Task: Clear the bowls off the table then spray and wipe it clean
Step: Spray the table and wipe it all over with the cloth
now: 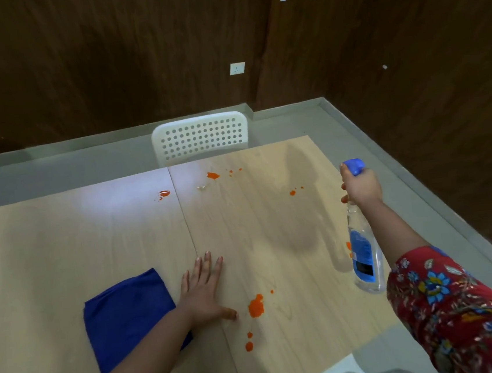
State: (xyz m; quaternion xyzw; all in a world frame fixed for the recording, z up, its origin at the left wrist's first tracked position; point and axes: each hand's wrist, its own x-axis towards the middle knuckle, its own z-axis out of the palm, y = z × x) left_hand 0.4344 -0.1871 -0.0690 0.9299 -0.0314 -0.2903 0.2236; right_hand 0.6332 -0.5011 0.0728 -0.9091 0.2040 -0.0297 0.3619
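Right hand curled round the neck of the spray bottle, held above the table's right edge, long axis upright, blue nozzle pointing left, left hand flat on the table, fingers straight and spread, beside the blue cloth, orange stains scattered around
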